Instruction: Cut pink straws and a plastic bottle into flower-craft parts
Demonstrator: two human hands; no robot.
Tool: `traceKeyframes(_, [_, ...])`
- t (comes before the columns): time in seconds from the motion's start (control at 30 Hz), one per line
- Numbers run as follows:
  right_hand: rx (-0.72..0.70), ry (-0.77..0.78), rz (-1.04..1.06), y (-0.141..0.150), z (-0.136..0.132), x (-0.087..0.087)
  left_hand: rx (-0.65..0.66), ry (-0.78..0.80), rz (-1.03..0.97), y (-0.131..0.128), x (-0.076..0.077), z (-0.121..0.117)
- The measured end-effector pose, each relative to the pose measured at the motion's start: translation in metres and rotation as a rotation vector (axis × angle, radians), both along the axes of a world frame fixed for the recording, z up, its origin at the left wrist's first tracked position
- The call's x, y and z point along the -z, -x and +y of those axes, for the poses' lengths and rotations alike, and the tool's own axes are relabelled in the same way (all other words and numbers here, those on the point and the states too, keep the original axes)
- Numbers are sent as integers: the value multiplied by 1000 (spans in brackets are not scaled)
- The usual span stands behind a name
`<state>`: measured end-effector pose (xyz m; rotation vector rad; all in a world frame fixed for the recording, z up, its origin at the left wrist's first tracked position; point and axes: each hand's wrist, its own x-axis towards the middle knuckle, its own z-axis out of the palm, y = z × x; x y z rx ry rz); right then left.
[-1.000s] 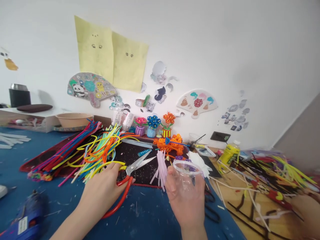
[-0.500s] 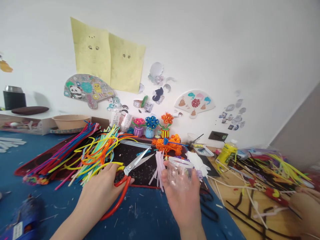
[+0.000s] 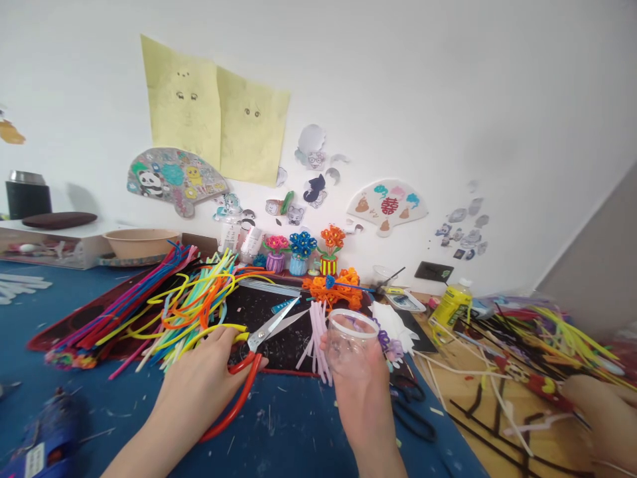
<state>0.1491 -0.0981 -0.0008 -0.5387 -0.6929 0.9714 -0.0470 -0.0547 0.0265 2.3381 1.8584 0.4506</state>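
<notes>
Two bare hands work above a blue counter (image 3: 279,431). The left hand (image 3: 204,365) is curled around the handles of large red-handled scissors (image 3: 257,340), whose parted blades point to the far right over a black mat (image 3: 288,360). A yellow length (image 3: 231,327) shows along that hand's far edge; whether it is a loose stem or part of the scissors, I cannot tell.

To the right, the right hand (image 3: 363,398) grasps a clear plastic cup (image 3: 351,345) from the near side, mouth upward. Some of its fingers are hidden. The cup is off the counter, with pale lilac strips (image 3: 318,332) just left of it and purple pieces (image 3: 391,345) behind it on the right. Heaped coloured stems (image 3: 209,292) lie at far left.

For good handling, the cup probably wants a light, even grip, since a thin wall could dent or slip. The blades would be safer brought together, tips away from the right hand, before the hands come near each other. Lifting the scissors clear of the strips should avoid snagging them. Another person's hand (image 3: 597,411) is well apart, at the right edge.
</notes>
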Motion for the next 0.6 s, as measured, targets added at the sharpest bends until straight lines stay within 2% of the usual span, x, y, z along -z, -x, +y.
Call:
traceKeyframes(0.1, [23, 6, -6, 1, 0, 1, 2, -16, -57, 2, 1, 1])
traceKeyframes(0.2, [34, -3, -23, 2, 1, 2, 65, 23, -151, 4, -4, 3])
traceKeyframes(0.37, [29, -33, -66, 1, 6, 5, 290, 138, -292, 7, -30, 4])
traceKeyframes(0.47, [32, -36, -63, 0, 6, 6, 312, 125, -248, 5, -46, 4])
traceKeyframes(0.6, [9, -62, -59, -2, 5, 9, 310, 105, -189, 0, -57, 2])
